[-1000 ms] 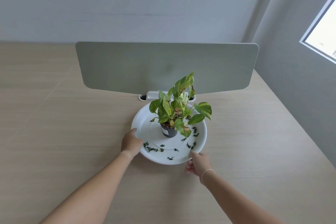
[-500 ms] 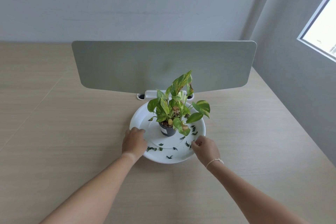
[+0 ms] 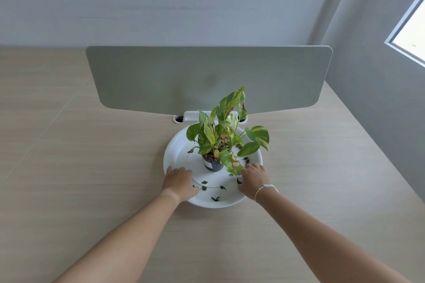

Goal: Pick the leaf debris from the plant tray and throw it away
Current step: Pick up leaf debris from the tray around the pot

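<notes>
Debris (image 3: 215,198): dark leaf scraps, small, loose on the floor of the tray (image 3: 181,145). About five lie in the near half of the tray, between the two hands; at least two more lie at the tray's right side, partly under the foliage; exact count cannot be told.

Tray: one, white, round, shallow rim. Near rim is well back from the table's near edge.

Pot (image 3: 212,164): one, dark, upright at tray centre, holding one plant (image 3: 220,135) whose leaves overhang the tray's right rim.

Left hand (image 3: 178,180): palm down over the tray's near-left rim, fingers laid flat and loosely together; holds nothing visible.

Right hand (image 3: 253,179): over the tray's near-right part, fingers curled down toward the scraps there; whether it grips any cannot be told. One bracelet (image 3: 264,188) at the wrist.

Table (image 3: 92,179): bare wood left, right and near of the tray.

Screen (image 3: 207,78): one grey panel upright just behind the tray.
</notes>
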### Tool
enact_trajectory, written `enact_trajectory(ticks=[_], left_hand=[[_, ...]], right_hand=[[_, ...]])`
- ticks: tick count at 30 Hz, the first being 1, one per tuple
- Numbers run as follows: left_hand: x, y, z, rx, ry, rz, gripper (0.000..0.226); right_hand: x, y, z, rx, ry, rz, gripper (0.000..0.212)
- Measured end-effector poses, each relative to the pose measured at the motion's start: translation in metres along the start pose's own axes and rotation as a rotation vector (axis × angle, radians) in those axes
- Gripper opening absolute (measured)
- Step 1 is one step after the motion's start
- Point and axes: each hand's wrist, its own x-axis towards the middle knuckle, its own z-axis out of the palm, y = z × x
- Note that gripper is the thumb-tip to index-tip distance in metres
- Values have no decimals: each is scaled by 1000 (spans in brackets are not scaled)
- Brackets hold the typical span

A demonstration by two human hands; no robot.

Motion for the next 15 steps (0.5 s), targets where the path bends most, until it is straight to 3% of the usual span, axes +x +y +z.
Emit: enact_trajectory(ticks=[6,15], left_hand=[[-1,8,4,-105,0,13,42],[-1,22,17,-369,-26,49,30]], right_hand=[[8,-7,0,-23,-49,12,37],[12,-14,0,127,-185,40,37]])
